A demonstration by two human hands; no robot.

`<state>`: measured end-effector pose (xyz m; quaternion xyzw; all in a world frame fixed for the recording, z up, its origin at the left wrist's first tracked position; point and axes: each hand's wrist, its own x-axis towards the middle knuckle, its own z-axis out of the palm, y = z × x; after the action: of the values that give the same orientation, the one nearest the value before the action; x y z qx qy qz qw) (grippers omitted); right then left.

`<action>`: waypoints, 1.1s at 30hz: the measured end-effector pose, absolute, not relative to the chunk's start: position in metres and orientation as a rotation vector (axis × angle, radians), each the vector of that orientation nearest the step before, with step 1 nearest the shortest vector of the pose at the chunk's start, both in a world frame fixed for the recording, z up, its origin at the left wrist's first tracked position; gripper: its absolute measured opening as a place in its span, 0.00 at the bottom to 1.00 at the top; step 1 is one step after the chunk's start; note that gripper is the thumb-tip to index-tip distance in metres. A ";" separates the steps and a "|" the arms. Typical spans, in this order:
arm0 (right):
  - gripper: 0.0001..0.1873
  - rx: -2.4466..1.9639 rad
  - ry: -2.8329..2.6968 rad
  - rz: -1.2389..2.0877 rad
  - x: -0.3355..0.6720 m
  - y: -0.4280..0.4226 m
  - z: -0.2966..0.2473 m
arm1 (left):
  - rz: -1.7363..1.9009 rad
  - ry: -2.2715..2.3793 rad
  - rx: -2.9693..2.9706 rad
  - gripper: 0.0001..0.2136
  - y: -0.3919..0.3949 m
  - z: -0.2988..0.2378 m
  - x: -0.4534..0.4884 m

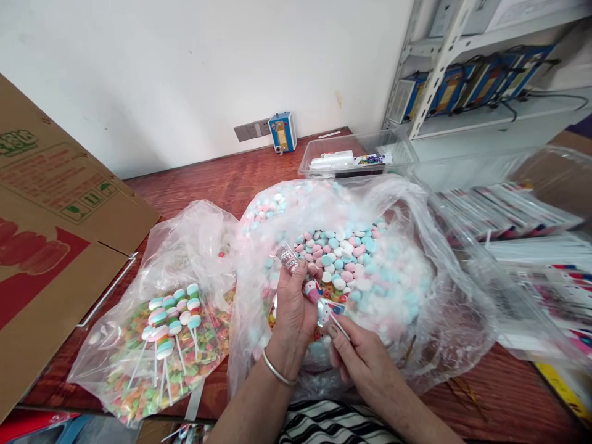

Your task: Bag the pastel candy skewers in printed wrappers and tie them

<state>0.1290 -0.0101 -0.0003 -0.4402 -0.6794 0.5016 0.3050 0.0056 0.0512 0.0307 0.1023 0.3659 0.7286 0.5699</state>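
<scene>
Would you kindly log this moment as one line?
left hand: holds wrapper | right hand: pinches stick | over candy bag

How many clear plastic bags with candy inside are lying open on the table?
2. One bag of pastel heart candies sits in the middle, behind the left hand and right hand. One bag of lollipops lies left of it. Others may be hidden.

Bare wooden tabletop point(203, 179) open along far wall. Left blocked by cardboard box point(50, 246); centre filled by two candy bags point(393, 290), touching. Clear tray point(356, 157) behind; packets point(518, 216) crowding right side. Narrow passage between box and smaller bag point(185, 246).
</scene>
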 end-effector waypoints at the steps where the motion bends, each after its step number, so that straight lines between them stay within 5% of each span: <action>1: 0.19 -1.166 -1.777 1.356 0.127 -0.013 -0.002 | 1.695 0.852 0.242 0.11 0.050 0.031 0.007; 7: 0.18 -1.162 -1.743 1.292 0.122 -0.016 0.001 | 1.621 0.853 0.164 0.16 0.044 0.030 0.013; 14: 0.20 -1.085 -1.483 1.649 0.122 -0.020 -0.007 | 1.663 0.934 0.280 0.17 0.043 0.026 0.011; 33: 0.17 -1.118 -1.742 1.208 0.112 -0.003 0.001 | 1.656 0.765 0.196 0.11 0.047 0.040 -0.017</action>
<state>0.1120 -0.0031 0.0005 -0.4344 -0.6770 0.4695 0.3641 -0.0173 0.0474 0.0396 0.0849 0.3309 0.7165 0.6082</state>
